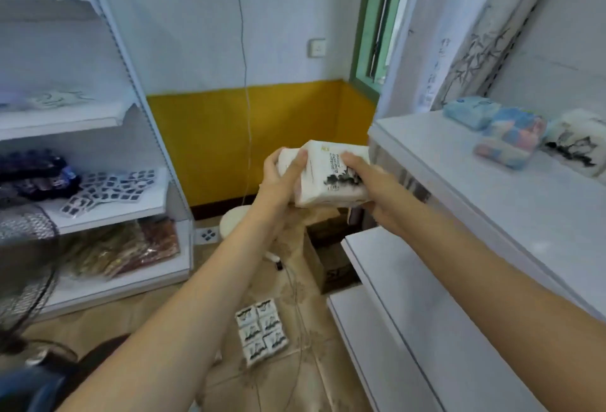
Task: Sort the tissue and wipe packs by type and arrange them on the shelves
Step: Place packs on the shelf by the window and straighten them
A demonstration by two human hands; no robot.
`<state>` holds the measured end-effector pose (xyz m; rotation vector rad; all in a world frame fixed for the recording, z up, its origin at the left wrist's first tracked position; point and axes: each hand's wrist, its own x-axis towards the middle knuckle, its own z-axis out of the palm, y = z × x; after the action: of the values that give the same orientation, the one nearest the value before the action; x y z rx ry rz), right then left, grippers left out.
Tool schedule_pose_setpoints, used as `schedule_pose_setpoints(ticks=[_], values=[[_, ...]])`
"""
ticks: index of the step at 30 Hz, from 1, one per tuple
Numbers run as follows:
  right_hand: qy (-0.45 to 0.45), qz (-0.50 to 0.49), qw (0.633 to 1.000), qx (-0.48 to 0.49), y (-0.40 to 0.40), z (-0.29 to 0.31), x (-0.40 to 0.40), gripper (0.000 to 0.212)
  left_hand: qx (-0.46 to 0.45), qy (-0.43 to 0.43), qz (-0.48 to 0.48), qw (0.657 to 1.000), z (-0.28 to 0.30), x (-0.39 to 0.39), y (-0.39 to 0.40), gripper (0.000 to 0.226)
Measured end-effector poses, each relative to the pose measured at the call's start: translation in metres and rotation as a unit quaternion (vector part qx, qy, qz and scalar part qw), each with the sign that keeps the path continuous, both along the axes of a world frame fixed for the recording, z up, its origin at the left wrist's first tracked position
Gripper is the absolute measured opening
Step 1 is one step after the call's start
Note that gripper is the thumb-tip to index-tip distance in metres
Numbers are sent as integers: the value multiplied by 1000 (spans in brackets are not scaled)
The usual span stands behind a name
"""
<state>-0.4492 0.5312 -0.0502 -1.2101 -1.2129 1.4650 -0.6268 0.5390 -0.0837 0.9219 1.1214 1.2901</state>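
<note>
I hold a white tissue pack with a black ink-painting print in mid-air, just left of the right-hand white shelf. My left hand grips its left end and my right hand grips its right side and underside. On that shelf's top board lie a light blue pack, a blue-and-pink pack and a white ink-print pack. A block of several small ink-print packs lies on the floor below my arms.
A white shelf unit on the left holds dark packets and patterned goods. A cardboard box and a round white stool stand on the floor near the yellow wall. A fan grille is at the far left.
</note>
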Motion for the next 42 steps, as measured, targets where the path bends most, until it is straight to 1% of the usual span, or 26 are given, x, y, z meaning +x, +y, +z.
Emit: schedule_pose_setpoints(ticks=[2,5,8,9,13,14,15,17,18,20,23,25,27,28,29,30,32,33,34,36,39,40,42], values=[[6,26,998,-48,-13,-32,-31,29,-36,-6,19,999,-33,-36,-22,89],[11,60,992,-110,-34,-83,-75,37,-90,-5,48,995,-84,-82,-57,81],[12,85,982,-166,-48,-132,-110,37,-157,-15,85,984,-130,-117,-87,94],[9,93,979,-181,-52,-148,-119,38,-172,-14,94,981,-146,-124,-94,92],[-3,113,966,-232,-52,-210,-145,47,-219,-10,166,962,-212,-147,-109,61],[-6,117,963,-242,-48,-226,-151,48,-233,-8,182,955,-229,-153,-109,57],[-8,118,959,-258,-43,-247,-156,51,-252,-6,196,948,-254,-161,-109,59],[-19,110,953,-281,-36,-279,-158,63,-279,0,206,938,-286,-172,-109,70],[-29,108,947,-300,-32,-302,-161,66,-300,10,212,930,-307,-176,-109,72],[-45,101,935,-338,-21,-351,-163,64,-348,14,225,910,-350,-182,-105,71],[-80,71,914,-391,-4,-429,-160,57,-435,-35,233,869,-420,-187,-106,68],[-105,50,908,-402,10,-481,-154,55,-469,-70,236,848,-470,-189,-107,65],[-135,46,898,-415,25,-532,-149,59,-488,-78,236,837,-523,-194,-103,67],[-147,47,893,-422,33,-555,-147,58,-495,-80,226,835,-546,-195,-99,70],[-155,47,889,-429,41,-577,-145,55,-501,-82,216,834,-568,-196,-92,69],[-158,45,886,-433,49,-597,-145,52,-503,-83,208,835,-589,-197,-85,60],[-158,35,888,-430,66,-639,-146,47,-508,-101,201,831,-626,-200,-65,35],[-152,30,891,-426,73,-660,-148,44,-508,-108,198,832,-644,-202,-53,27],[-145,29,893,-426,80,-679,-152,43,-503,-108,187,837,-665,-205,-41,25],[-132,26,896,-423,94,-722,-162,49,-491,-94,167,850,-704,-211,-16,30],[-139,17,893,-428,120,-787,-176,70,-480,-72,143,863,-762,-224,19,38],[-134,15,894,-427,130,-806,-181,73,-476,-78,137,865,-783,-229,29,45],[-128,12,890,-437,152,-843,-189,82,-465,-92,135,870,-822,-240,49,74]])
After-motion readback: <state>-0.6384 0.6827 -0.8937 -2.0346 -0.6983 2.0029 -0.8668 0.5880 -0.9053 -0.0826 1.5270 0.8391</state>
